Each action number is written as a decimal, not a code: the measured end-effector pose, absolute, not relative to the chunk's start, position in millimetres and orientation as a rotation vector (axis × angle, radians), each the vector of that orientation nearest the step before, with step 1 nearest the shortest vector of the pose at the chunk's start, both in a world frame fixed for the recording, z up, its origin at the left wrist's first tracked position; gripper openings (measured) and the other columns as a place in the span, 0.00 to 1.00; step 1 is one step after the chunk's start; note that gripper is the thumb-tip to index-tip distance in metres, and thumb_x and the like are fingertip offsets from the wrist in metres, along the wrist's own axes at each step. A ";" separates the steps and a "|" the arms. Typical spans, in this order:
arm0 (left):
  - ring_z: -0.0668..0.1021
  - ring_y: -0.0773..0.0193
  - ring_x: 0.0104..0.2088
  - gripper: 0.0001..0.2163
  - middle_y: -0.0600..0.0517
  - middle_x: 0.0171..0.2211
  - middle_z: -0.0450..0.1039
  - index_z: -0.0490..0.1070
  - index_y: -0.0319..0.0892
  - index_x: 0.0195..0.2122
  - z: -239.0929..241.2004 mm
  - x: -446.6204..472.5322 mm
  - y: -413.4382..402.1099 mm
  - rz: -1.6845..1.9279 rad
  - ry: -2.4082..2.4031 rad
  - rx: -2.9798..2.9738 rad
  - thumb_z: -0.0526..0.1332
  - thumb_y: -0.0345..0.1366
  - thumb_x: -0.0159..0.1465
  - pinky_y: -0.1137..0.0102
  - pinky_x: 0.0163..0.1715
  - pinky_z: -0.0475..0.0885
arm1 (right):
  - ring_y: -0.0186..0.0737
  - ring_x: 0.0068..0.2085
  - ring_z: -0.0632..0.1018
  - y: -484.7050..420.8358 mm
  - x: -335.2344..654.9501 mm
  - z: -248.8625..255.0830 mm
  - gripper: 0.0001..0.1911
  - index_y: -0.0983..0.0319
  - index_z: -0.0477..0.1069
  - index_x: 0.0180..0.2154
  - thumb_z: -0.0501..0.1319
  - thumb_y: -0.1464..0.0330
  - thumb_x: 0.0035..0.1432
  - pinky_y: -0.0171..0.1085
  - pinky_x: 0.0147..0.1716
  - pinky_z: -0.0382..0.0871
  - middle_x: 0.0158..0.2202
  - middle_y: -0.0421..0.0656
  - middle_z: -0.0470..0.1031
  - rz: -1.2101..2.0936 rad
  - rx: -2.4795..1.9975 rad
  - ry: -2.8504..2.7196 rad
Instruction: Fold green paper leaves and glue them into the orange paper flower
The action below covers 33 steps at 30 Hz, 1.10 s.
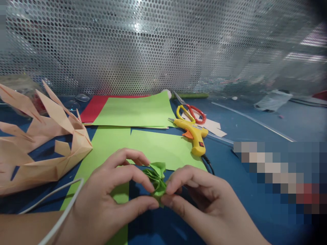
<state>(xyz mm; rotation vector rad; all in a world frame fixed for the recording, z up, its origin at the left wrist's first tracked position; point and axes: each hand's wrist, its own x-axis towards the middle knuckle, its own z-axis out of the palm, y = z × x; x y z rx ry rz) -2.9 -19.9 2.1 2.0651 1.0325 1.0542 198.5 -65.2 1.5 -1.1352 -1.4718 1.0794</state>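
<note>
A small crumpled piece of folded green paper (pixel 157 180) is pinched between both my hands just above the blue table. My left hand (pixel 112 197) grips its left side with thumb and forefinger closed on it. My right hand (pixel 201 200) pinches its right side the same way, the other fingers curled under. Flat light-green paper sheets (pixel 155 146) lie right behind and under my hands.
A yellow glue gun (pixel 192 134) and red-and-yellow scissors (pixel 190 112) lie behind to the right. A red sheet (pixel 95 105) lies under more green paper at the back. A peach folded paper shape (pixel 46 143) fills the left. A white cable (pixel 61 211) crosses my left wrist. A perforated metal screen (pixel 163 44) closes the back.
</note>
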 end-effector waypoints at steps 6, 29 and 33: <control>0.78 0.61 0.54 0.15 0.59 0.51 0.75 0.77 0.59 0.41 1.3 -8.5 -17.6 1.007 0.915 2.191 0.68 0.28 0.59 0.73 0.52 0.74 | 0.29 0.36 0.84 -65.4 199.0 2.6 0.12 0.51 0.82 0.34 0.68 0.76 0.58 0.21 0.37 0.76 0.34 0.32 0.85 1.139 -1.110 -1.418; 0.83 0.67 0.37 0.13 0.59 0.37 0.81 0.80 0.53 0.27 1.1 -0.4 -17.3 1.033 0.855 1.996 0.65 0.24 0.58 0.77 0.40 0.77 | 0.30 0.31 0.82 -68.1 206.2 1.2 0.07 0.54 0.78 0.37 0.64 0.73 0.63 0.25 0.32 0.74 0.32 0.34 0.83 0.674 -1.241 -1.873; 0.83 0.69 0.36 0.13 0.60 0.37 0.81 0.81 0.53 0.28 1.1 0.3 -16.8 1.009 0.867 2.017 0.64 0.24 0.58 0.80 0.40 0.76 | 0.32 0.31 0.81 -66.7 203.5 3.2 0.07 0.54 0.77 0.36 0.63 0.73 0.63 0.26 0.30 0.74 0.32 0.36 0.82 0.643 -1.250 -1.896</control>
